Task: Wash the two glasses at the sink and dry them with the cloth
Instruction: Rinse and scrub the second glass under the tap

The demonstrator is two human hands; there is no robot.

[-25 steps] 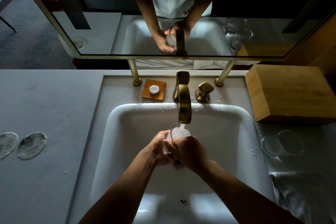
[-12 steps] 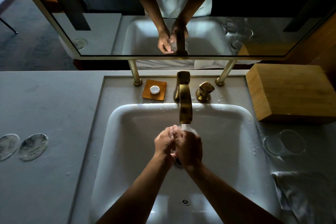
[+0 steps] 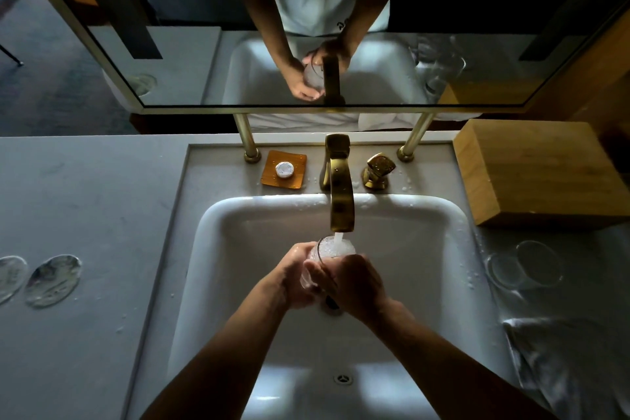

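1. Clear glass [image 3: 332, 246], held over the middle of the white sink [image 3: 218, 269], sits right under the brass tap [image 3: 341, 201], and a stream of water [image 3: 338, 236] runs into its open mouth, foaming inside.
2. The left hand [image 3: 293, 278] wraps its fingers round the left side of the glass.
3. The right hand [image 3: 354, 283] curls round the right side of the glass, so both hands grip it together at frame centre.
4. The second glass [image 3: 526, 266] lies on the wet counter [image 3: 85, 215] at the right of the frame, well apart from the hands.
5. The cloth [image 3: 572, 365] lies crumpled at the lower right, just below that glass.
6. A wooden box [image 3: 545, 170] stands at the upper right, beside the sink.
7. An amber dish [image 3: 293, 177] with a small white piece sits left of the tap.
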